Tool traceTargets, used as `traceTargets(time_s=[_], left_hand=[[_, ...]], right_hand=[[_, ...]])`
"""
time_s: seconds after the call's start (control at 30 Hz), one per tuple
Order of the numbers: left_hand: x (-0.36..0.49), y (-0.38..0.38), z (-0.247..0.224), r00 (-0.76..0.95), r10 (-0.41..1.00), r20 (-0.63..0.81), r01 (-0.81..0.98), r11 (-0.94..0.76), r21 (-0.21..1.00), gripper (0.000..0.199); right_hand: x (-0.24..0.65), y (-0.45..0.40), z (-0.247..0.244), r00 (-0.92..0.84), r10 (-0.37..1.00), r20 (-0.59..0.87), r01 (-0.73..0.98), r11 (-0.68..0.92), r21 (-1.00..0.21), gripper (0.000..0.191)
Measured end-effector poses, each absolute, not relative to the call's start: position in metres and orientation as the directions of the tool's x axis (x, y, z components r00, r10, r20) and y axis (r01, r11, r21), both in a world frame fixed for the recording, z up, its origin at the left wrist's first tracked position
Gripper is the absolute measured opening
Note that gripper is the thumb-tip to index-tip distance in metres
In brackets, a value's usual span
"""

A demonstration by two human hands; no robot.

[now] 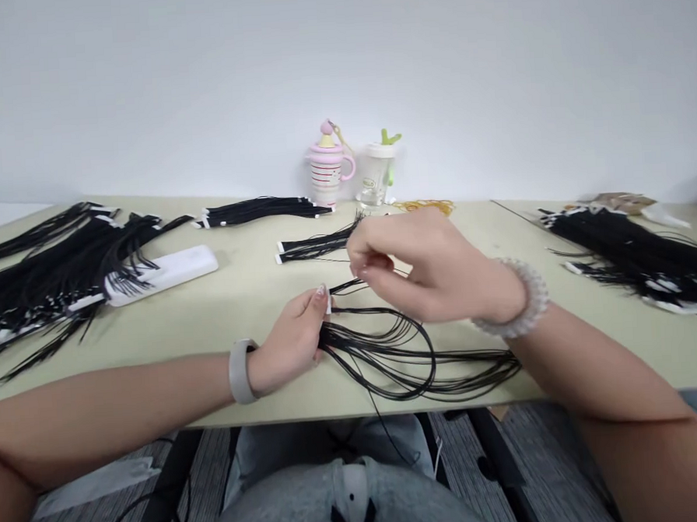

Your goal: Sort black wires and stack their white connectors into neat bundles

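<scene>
head view: left hand (291,334) clamps white connector (328,301), probably to steady black cables (365,350); whether curled right hand (434,268) holds any, i cannot tell.

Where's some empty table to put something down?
Bare table lies between the white box and the left hand, and between the beaded bracelet and the right-side wire pile. It's crowded under the left-side wire pile, and around the right hand, where black wires loop.
</scene>
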State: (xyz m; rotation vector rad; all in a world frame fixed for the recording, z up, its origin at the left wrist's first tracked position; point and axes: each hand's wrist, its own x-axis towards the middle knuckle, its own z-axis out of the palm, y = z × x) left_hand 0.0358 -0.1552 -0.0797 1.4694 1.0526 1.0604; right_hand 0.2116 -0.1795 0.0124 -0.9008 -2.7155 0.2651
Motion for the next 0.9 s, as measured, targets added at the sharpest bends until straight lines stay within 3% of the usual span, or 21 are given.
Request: traceTargets(time_s=[0.3,0.47,0.63,0.77,0.9], left_hand=[[0.039,-0.153,-0.082,0.242,0.97,0.027,0.058,-0.043,0.997,0.037],[0.04,-0.148,-0.089,0.14,0.989,-0.036,-0.05,0.043,0.998,0.032],[0.039,-0.149,-0.089,0.136,0.991,0.007,0.012,-0.009,1.0,0.032],[0.04,-0.152,-0.084,0.134,0.99,0.046,0.089,-0.058,0.994,0.033],[0.039,-0.155,-0.08,0.136,0.985,0.103,0.14,-0.122,0.983,0.037]], right_hand=[[0.233,-0.139,0.002,-0.764,0.638,0.096,0.607,0.761,-0.229,0.033],[0.245,-0.142,0.009,-0.699,0.702,-0.135,0.715,0.69,-0.11,0.039],[0.245,-0.142,-0.005,-0.721,0.639,-0.267,0.693,0.671,-0.264,0.039],[0.233,-0.143,-0.02,-0.79,0.606,-0.096,0.574,0.676,-0.462,0.034],[0.215,-0.147,-0.037,-0.752,0.656,0.062,0.523,0.651,-0.55,0.033]])
